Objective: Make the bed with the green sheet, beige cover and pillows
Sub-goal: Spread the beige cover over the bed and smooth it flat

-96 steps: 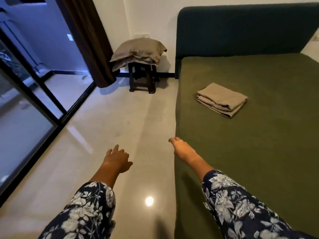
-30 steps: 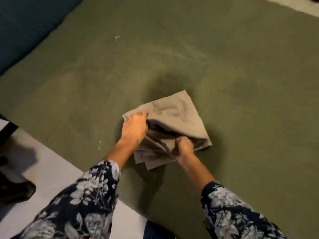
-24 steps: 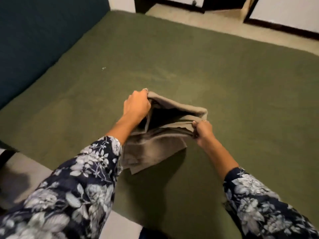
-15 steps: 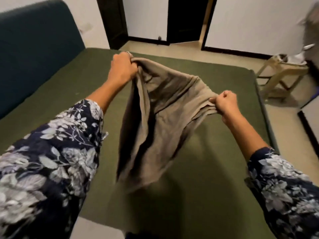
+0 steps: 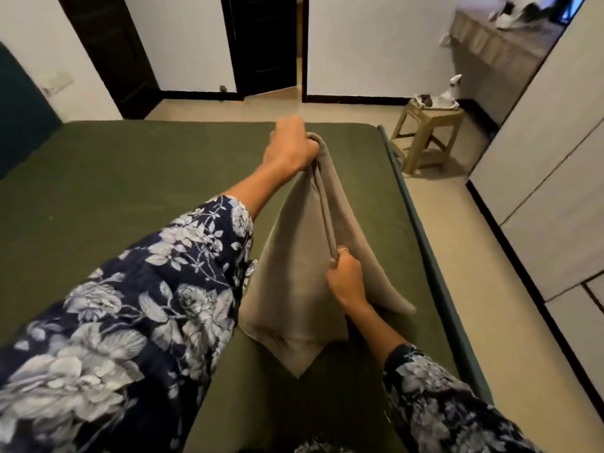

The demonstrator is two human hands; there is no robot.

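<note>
Cover (image 5: 294, 276), beige, long axis vertical, corner pointing down at green sheet (image 5: 114, 178); left hand (image 5: 289, 147) and right hand (image 5: 344, 277) both clenched on it.

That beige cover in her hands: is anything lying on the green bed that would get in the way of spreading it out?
Nothing visible does. The beige cover hangs from the left hand and right hand, and the green sheet beneath shows no objects. Her sleeves hide part of the near side.
</note>
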